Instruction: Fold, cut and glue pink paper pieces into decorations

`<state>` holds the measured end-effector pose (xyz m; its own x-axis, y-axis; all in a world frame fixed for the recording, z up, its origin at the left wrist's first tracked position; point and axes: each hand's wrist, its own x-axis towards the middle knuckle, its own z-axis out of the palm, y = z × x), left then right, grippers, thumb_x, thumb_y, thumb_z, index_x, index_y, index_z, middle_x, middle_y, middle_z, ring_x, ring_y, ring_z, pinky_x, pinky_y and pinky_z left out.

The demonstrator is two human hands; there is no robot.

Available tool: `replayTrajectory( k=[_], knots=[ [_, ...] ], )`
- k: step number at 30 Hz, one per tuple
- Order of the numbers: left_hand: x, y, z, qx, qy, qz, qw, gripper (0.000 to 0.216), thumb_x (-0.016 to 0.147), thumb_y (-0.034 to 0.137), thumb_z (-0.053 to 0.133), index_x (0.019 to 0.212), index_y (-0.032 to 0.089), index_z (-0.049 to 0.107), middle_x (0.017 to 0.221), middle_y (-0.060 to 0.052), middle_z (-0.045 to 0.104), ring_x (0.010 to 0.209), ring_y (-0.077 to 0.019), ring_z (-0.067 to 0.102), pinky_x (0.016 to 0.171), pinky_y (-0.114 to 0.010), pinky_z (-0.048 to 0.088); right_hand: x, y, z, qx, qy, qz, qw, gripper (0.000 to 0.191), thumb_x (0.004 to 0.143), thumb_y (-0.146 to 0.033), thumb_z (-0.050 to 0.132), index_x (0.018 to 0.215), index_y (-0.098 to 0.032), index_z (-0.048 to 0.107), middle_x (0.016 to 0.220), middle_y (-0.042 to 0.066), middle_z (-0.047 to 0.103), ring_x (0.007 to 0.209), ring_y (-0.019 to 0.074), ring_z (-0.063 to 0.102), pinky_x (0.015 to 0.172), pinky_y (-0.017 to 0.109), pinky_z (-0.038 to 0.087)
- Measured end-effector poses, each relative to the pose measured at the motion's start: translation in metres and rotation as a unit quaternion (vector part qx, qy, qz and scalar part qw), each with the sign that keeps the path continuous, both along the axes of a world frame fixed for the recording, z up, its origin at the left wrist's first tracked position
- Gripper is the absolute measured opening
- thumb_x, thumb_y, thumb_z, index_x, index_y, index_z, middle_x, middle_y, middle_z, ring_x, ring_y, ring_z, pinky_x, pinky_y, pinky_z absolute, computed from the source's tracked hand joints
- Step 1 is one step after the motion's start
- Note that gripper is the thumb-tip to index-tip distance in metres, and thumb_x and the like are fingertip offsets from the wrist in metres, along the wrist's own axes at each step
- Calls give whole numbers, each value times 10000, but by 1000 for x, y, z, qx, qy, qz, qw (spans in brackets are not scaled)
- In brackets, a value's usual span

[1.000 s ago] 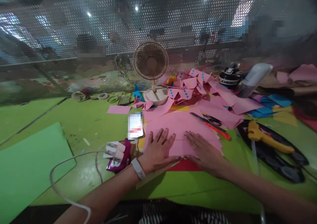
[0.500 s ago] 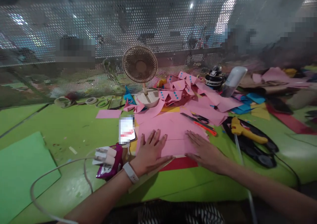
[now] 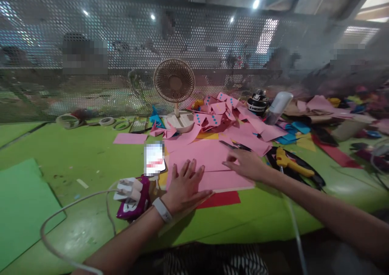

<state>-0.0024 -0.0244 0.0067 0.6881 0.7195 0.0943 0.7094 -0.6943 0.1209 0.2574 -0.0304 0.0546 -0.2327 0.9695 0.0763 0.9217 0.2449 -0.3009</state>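
Note:
My left hand (image 3: 184, 185) lies flat with spread fingers on a pink paper sheet (image 3: 209, 161) at the table's front. A red sheet (image 3: 223, 198) pokes out beneath the pink one. My right hand (image 3: 247, 164) hovers over the sheet's right edge, fingers loosely curled and pointing toward the scissors and red cutter (image 3: 235, 146) just beyond it. It holds nothing.
A small fan (image 3: 174, 84) stands behind a heap of pink cut paper (image 3: 231, 112). A phone (image 3: 154, 160) and a purple packet with a charger (image 3: 132, 192) lie left of my left hand. A yellow glue gun (image 3: 293, 165) lies right. Green card (image 3: 21, 202) sits far left. A perforated screen (image 3: 121, 44) backs the table.
My right hand has lifted off the pink sheet and moved back and right toward the scissors. The left hand stays flat. The camera has tilted slightly.

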Motion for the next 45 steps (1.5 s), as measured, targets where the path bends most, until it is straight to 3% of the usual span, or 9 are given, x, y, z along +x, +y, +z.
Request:
replayTrajectory(
  k=[2, 4, 9, 17, 25, 30, 35, 41, 45],
  knots=[
    [0, 0, -2, 8, -6, 2, 1000, 780, 810, 747, 269, 1436, 282, 279, 1514, -121, 225, 1369, -386, 152, 1032, -650, 61, -20, 24, 2, -120, 60, 27, 991, 402, 809, -530, 539, 698, -160, 650, 696, 69, 693, 672, 198, 643, 661, 296, 482],
    [0, 1, -5, 15, -12, 8, 1000, 790, 804, 750, 284, 1435, 274, 287, 1510, -129, 232, 1364, -389, 164, 1034, -648, 52, -36, 46, -6, -320, 165, 32, 932, 357, 733, -483, 654, 604, -152, 617, 566, 36, 655, 557, 155, 618, 578, 246, 476],
    [-3, 3, -12, 3, -17, 6, 1000, 802, 788, 765, 299, 1448, 314, 232, 1518, -111, 218, 1376, -370, 147, 1040, -643, 19, -48, 72, -34, -438, 205, 30, 875, 394, 684, -485, 702, 548, -130, 598, 462, 13, 621, 432, 131, 593, 493, 234, 501],
    [-1, 4, -11, 8, -13, 9, 1000, 806, 788, 762, 314, 1457, 330, 191, 1528, -94, 189, 1382, -365, 134, 1053, -624, 33, -25, 66, -38, -459, 236, -6, 856, 424, 614, -507, 757, 547, -114, 615, 465, 19, 638, 446, 123, 616, 475, 202, 507],
    [0, 5, -8, 29, 10, 4, 1000, 786, 804, 748, 296, 1453, 310, 220, 1526, -103, 195, 1377, -378, 147, 1040, -635, 68, 54, 39, -39, -437, 198, -83, 874, 430, 643, -505, 731, 548, -98, 632, 470, 42, 642, 403, 103, 588, 348, 164, 369],
    [-1, 7, -7, 25, 19, 0, 1000, 785, 811, 741, 292, 1459, 307, 199, 1528, -103, 187, 1377, -383, 143, 1038, -637, 75, 87, 21, -22, -396, 174, -124, 893, 392, 678, -463, 711, 546, -103, 632, 454, 36, 626, 380, 82, 557, 331, 151, 300],
    [6, 5, 1, -1, 29, -1, 1000, 796, 806, 749, 284, 1461, 306, 192, 1528, -115, 180, 1374, -399, 140, 1028, -650, 85, 65, 20, -8, -348, 220, -95, 906, 374, 727, -464, 664, 566, -134, 595, 533, 25, 659, 403, 82, 559, 391, 173, 397],
    [26, -2, 10, -55, 45, 3, 997, 770, 823, 733, 264, 1463, 315, 171, 1523, -104, 203, 1376, -382, 151, 1040, -634, 96, 5, 35, -27, -366, 250, -28, 896, 367, 722, -459, 677, 573, -136, 590, 501, 15, 639, 404, 93, 570, 426, 186, 451],
    [26, 6, 27, -64, 23, -1, 998, 775, 815, 698, 374, 1449, 275, 235, 1480, -122, 308, 1342, -371, 258, 1041, -592, 182, -2, 42, -37, -376, 236, -17, 896, 371, 685, -454, 708, 543, -126, 607, 469, 20, 630, 395, 94, 569, 385, 171, 402]
  ],
)
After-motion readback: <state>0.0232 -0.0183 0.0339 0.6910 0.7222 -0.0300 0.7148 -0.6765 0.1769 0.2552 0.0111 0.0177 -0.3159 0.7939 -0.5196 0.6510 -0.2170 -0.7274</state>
